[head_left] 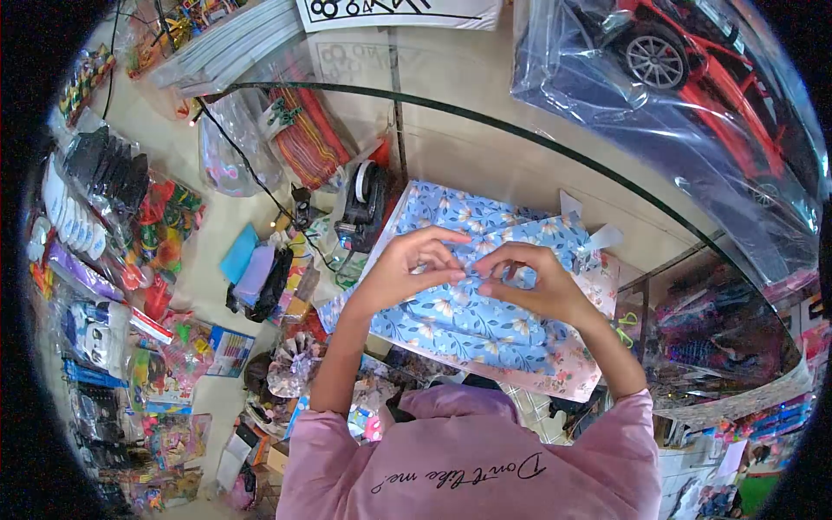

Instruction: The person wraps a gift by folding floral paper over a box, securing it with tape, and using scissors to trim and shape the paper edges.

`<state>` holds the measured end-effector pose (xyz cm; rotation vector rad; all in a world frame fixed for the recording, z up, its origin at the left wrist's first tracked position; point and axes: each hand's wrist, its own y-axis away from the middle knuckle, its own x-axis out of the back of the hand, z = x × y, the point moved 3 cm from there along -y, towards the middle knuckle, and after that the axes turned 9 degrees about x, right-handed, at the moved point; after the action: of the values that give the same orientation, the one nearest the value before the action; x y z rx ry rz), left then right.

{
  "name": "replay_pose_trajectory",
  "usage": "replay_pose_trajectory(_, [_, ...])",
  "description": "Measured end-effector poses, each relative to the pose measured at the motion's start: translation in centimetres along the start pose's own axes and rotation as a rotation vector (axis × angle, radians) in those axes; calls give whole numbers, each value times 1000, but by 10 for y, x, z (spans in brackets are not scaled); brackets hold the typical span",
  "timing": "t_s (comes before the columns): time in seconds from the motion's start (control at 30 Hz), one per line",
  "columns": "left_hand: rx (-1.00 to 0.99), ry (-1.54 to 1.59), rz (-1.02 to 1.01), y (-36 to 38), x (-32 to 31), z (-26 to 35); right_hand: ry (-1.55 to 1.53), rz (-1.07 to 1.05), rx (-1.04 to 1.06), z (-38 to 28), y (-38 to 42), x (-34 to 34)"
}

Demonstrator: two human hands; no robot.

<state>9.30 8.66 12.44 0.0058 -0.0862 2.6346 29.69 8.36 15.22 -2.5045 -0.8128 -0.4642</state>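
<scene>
A flat package wrapped in blue floral paper lies on a glass counter, with a pink floral sheet showing under its right edge. My left hand and my right hand meet above the middle of the package, fingertips pinching the paper's folded seam. Two strips of clear tape stick up at the package's far right corner.
A black tape dispenser stands just left of the package. A large red toy car in plastic wrap fills the far right of the counter. Bagged toys and stationery crowd the shelves on the left.
</scene>
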Motion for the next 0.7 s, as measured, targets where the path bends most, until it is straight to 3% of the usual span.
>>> replay_pose_trajectory(0.17, [-9,4,41,-1,-4,-2,-130,-79,-104,14,-9,-13])
replay_pose_trajectory(0.27, [-56,-19,352,4,-1,8,-116,-100,-103,37,-17,-5])
replay_pose_trajectory(0.37, [-406,-753,883,13,9,14,-195,19,-148,52,-23,7])
replay_pose_trajectory(0.43, [-343,-861,771,17,2,-14,-158,46,-207,59,-29,14])
replay_pose_trajectory(0.53, [-300,-935,680,29,-22,-38,-344,27,-258,71,-38,12])
replay_pose_trajectory(0.7, [-312,-900,593,31,-44,-60,-194,-163,-80,86,-50,8])
